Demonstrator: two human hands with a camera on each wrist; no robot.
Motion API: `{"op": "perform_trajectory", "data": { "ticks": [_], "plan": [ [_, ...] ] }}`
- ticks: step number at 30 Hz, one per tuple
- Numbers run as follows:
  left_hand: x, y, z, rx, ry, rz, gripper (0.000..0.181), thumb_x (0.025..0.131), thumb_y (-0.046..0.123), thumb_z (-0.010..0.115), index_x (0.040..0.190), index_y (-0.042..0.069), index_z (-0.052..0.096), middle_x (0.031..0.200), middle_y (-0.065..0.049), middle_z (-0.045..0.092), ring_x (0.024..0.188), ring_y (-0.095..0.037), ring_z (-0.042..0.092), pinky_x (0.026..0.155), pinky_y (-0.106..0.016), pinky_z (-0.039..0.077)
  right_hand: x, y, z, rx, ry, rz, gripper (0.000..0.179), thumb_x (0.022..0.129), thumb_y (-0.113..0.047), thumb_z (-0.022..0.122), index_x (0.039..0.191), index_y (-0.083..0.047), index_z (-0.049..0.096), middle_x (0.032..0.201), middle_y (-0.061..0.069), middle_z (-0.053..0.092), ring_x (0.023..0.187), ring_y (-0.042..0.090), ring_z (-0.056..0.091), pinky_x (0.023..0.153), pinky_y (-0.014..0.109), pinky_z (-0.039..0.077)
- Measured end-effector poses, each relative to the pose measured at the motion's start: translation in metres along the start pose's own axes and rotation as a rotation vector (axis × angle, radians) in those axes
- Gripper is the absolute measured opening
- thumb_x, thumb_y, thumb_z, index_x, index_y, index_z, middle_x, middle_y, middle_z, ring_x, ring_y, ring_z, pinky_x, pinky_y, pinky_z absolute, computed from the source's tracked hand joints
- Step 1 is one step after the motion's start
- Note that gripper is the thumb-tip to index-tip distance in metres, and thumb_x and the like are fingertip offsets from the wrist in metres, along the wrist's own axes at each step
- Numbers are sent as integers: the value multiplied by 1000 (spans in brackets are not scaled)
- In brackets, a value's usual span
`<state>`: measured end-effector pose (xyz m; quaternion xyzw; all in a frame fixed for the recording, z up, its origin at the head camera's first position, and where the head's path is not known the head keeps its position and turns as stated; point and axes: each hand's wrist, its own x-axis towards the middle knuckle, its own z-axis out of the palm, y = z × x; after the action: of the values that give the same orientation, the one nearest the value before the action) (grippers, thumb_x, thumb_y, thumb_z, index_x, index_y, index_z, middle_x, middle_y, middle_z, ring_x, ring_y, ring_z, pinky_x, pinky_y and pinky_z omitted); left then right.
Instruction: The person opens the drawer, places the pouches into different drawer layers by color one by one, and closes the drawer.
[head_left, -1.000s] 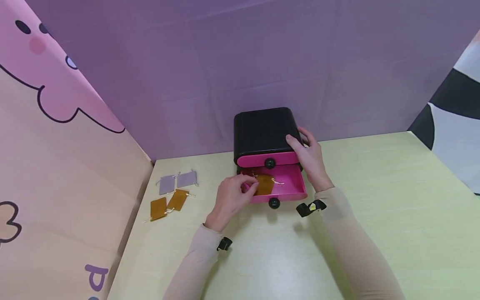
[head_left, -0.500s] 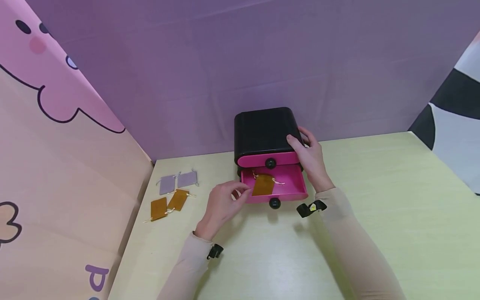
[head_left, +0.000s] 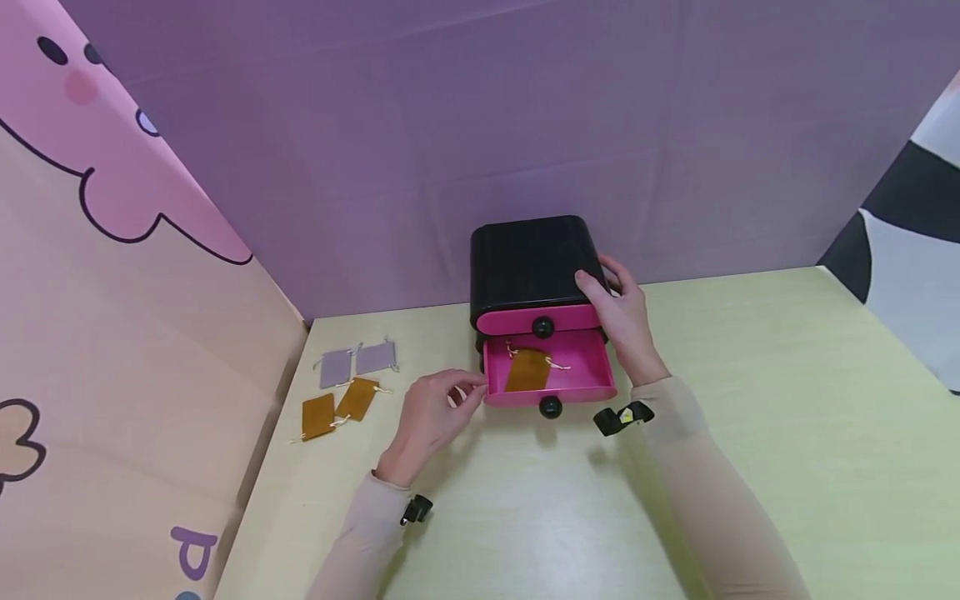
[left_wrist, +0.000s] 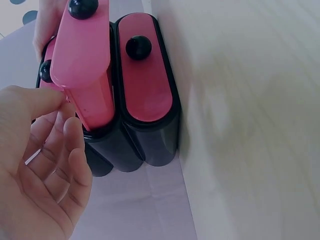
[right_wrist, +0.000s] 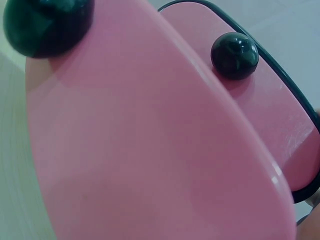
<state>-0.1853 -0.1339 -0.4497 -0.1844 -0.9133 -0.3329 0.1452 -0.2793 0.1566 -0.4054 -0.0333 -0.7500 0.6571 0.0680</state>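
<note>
A black mini drawer cabinet (head_left: 528, 258) with pink fronts stands against the purple backdrop. Its middle drawer (head_left: 588, 375) is pulled out, and a mustard drawstring pouch (head_left: 527, 371) lies inside. My right hand (head_left: 622, 317) holds the cabinet's right side, thumb on the top edge and fingers round the side. At the open drawer's left rim is my left hand (head_left: 438, 412), its thumb and forefinger close together and the other fingers loosely bent. In the left wrist view, the left thumb tip (left_wrist: 60, 97) overlaps the drawer's side. The right wrist view is mostly filled by the pink drawer front (right_wrist: 150, 140).
Two lilac pouches (head_left: 335, 368) and two mustard pouches (head_left: 318, 416) lie on the pale table (head_left: 750, 400), left of the cabinet. The bottom drawer (left_wrist: 147, 85) is closed, as is the top drawer (head_left: 510, 321). A patterned panel (head_left: 112, 333) borders the table's left side.
My left hand has drawn back leftward from over the pouch inside the drawer to the drawer's left rim, leaving the pouch in full view. My right hand stays on the cabinet.
</note>
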Motion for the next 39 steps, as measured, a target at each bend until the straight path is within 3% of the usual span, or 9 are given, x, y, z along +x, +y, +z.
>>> {"op": "perform_trajectory", "data": {
  "ticks": [7, 19, 39],
  "plan": [
    [-4, -6, -2, 10, -6, -14, 12, 97, 18, 76, 105, 17, 84, 87, 5, 79, 70, -8, 67, 64, -21, 51, -1, 0, -1, 11, 4, -7, 73, 102, -50, 60, 167, -26, 35, 167, 15, 39, 146, 34, 44, 124, 57, 39],
    [-20, -28, -14, 68, -59, -111, 10, 98, 24, 75, 104, 21, 83, 87, 9, 77, 71, -5, 64, 67, -24, 50, -2, -1, 3, 13, 11, -6, 74, 101, -50, 62, 167, -25, 36, 167, 15, 39, 148, 35, 42, 124, 57, 39],
    [-46, -72, -48, 127, -25, -214, 9, 97, 20, 77, 103, 19, 83, 88, 6, 78, 70, -7, 64, 64, -25, 49, -3, -2, 3, 10, 12, -5, 75, 102, -50, 62, 167, -23, 36, 166, 16, 41, 147, 35, 43, 124, 57, 39]
  ]
}}
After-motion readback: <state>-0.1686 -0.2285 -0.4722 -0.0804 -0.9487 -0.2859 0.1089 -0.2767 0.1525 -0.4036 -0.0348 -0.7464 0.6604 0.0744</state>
